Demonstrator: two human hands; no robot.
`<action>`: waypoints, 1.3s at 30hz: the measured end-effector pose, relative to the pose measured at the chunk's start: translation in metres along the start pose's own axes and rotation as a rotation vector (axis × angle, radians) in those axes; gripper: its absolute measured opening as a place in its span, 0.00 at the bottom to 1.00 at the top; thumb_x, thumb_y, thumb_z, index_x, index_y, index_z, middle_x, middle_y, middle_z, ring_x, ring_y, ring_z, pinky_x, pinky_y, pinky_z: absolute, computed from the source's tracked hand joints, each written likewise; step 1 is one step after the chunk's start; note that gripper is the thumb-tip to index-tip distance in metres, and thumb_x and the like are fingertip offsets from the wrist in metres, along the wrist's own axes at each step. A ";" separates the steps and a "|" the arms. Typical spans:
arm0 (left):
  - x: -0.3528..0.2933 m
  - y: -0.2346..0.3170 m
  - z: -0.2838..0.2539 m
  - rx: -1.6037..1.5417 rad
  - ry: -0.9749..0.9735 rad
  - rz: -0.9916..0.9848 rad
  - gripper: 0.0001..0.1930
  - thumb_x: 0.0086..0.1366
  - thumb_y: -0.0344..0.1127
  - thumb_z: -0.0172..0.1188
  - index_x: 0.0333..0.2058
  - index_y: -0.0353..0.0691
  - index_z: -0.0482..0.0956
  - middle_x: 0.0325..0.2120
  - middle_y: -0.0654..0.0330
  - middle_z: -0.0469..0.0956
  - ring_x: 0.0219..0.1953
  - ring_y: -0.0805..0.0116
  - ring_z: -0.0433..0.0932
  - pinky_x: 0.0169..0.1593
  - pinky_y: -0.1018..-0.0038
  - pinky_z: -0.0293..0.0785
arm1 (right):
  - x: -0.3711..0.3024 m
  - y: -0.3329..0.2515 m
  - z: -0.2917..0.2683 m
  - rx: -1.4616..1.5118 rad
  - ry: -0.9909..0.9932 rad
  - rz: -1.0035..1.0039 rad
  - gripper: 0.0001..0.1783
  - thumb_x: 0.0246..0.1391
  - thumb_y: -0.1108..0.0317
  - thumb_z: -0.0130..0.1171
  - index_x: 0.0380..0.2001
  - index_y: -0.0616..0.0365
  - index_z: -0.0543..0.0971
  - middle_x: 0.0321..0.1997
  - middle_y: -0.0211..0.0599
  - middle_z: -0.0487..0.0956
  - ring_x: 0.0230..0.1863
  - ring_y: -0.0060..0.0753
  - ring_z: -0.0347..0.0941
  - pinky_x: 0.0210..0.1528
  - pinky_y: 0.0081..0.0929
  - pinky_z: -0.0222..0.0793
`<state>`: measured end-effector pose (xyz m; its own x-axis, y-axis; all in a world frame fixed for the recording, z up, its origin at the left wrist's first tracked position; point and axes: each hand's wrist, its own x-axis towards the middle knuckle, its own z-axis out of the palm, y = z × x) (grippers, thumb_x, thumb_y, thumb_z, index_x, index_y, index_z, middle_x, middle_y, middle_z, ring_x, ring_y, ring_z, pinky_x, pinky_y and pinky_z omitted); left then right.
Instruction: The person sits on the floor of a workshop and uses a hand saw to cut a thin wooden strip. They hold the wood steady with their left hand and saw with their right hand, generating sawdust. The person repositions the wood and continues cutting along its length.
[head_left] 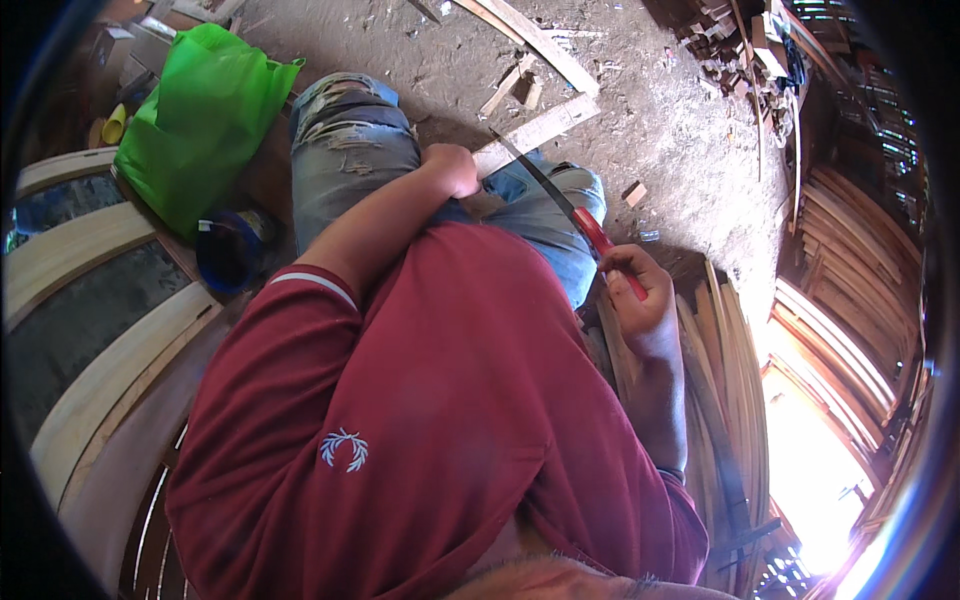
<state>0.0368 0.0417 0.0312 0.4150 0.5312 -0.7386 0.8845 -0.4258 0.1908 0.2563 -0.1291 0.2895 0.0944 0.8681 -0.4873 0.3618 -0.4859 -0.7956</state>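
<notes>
My left hand (pixel 453 169) is closed round the near end of a pale wooden strip (pixel 552 124), which slants away from my lap to the far right. In my right hand (pixel 645 288) is a slim hand saw (pixel 548 184) with a red handle; my fingers are wrapped round its grip. The dark, tapering blade points up and to the left. Its tip end lies across the strip, just right of my left hand; whether it touches the wood I cannot tell. My knees, in ripped jeans (pixel 355 150), are on both sides of the strip's held end.
A green bag (pixel 205 120) stands at the left, beside a dark blue container (pixel 228 250) and a wooden frame with dark panels (pixel 85 240). Offcuts (pixel 508 84) and a small block (pixel 634 193) lie on the dusty floor. Stacked timber strips (pixel 725 370) fill the right side.
</notes>
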 end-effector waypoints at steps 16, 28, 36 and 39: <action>0.009 -0.013 -0.073 0.141 -0.408 0.113 0.35 0.64 0.63 0.59 0.38 0.25 0.85 0.39 0.36 0.84 0.44 0.40 0.85 0.49 0.54 0.80 | 0.062 -0.014 -0.091 0.198 -0.238 -0.097 0.13 0.57 0.72 0.60 0.45 0.63 0.78 0.35 0.53 0.82 0.39 0.46 0.83 0.40 0.39 0.77; -0.039 -0.109 -0.156 0.280 -0.366 -0.062 0.15 0.64 0.39 0.56 0.43 0.43 0.88 0.41 0.44 0.86 0.44 0.46 0.86 0.49 0.56 0.81 | 0.209 -0.036 -0.160 0.395 -0.602 -0.261 0.17 0.59 0.71 0.53 0.50 0.67 0.75 0.44 0.61 0.83 0.51 0.60 0.80 0.53 0.50 0.73; 0.027 -0.075 -0.172 0.180 -0.381 -0.003 0.16 0.63 0.38 0.58 0.46 0.41 0.87 0.42 0.45 0.86 0.45 0.50 0.86 0.50 0.59 0.81 | 0.194 -0.033 -0.166 0.494 -0.430 -0.246 0.14 0.63 0.66 0.55 0.48 0.64 0.73 0.41 0.56 0.82 0.47 0.60 0.80 0.48 0.52 0.73; 0.046 -0.066 -0.192 0.104 -0.368 -0.035 0.16 0.63 0.37 0.59 0.47 0.40 0.86 0.42 0.45 0.86 0.45 0.51 0.86 0.51 0.61 0.80 | 0.233 -0.060 -0.178 0.349 -0.651 -0.180 0.17 0.63 0.66 0.56 0.52 0.64 0.76 0.45 0.56 0.83 0.48 0.57 0.80 0.51 0.48 0.74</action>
<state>0.0385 0.2354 0.1088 0.2634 0.2563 -0.9300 0.8627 -0.4939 0.1083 0.4219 0.1206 0.2876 -0.5435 0.7547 -0.3674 -0.0050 -0.4406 -0.8977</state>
